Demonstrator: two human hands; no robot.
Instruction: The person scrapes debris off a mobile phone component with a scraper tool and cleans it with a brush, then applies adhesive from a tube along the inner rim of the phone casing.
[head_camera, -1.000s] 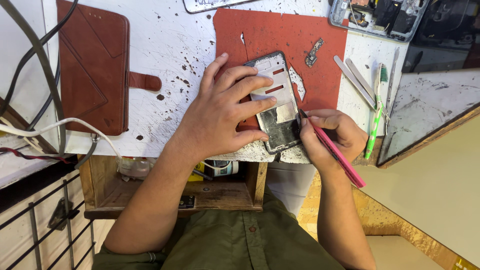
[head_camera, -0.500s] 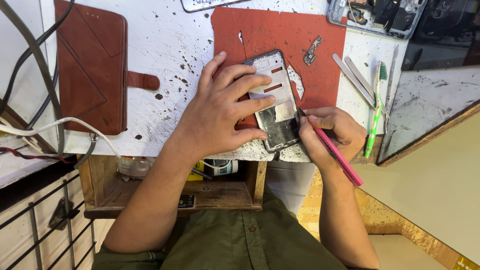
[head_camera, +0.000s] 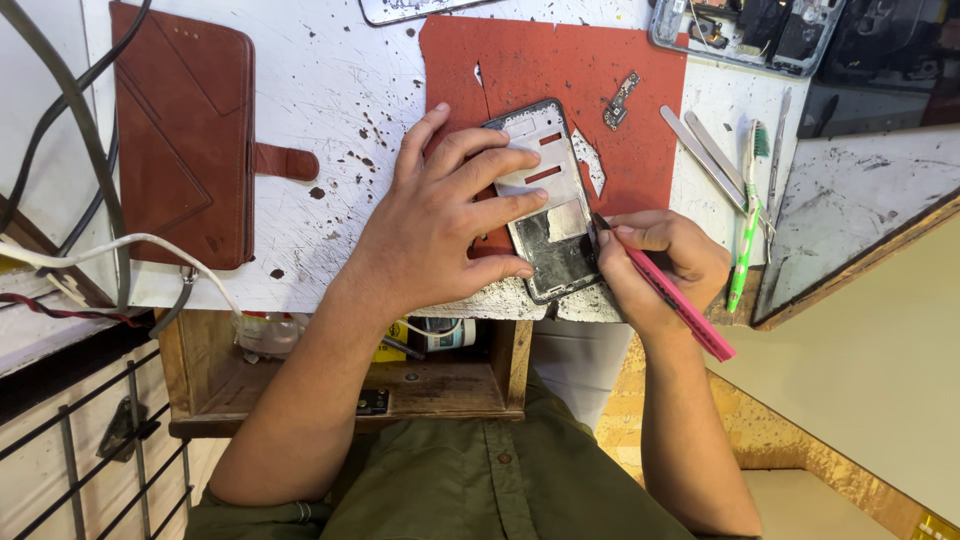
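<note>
An opened phone frame (head_camera: 550, 190), black-edged with pale inner plates, lies on a red mat (head_camera: 560, 70) at the near edge of the bench. My left hand (head_camera: 440, 215) presses flat on it, fingers spread across its left side. My right hand (head_camera: 660, 255) grips a pink tool (head_camera: 675, 300) like a pen, its dark tip touching the frame's right edge near the lower part.
A brown wallet-style phone case (head_camera: 185, 130) lies at the left beside cables (head_camera: 70, 130). Metal tweezers (head_camera: 705, 150), a green toothbrush (head_camera: 745, 220) and a small circuit part (head_camera: 620, 100) sit right of the mat. Another opened phone (head_camera: 745, 30) is at the top. An open drawer (head_camera: 340, 370) sits below.
The pink tool's tip has shifted slightly along the frame's right edge. My left hand stays pressed on the phone frame.
</note>
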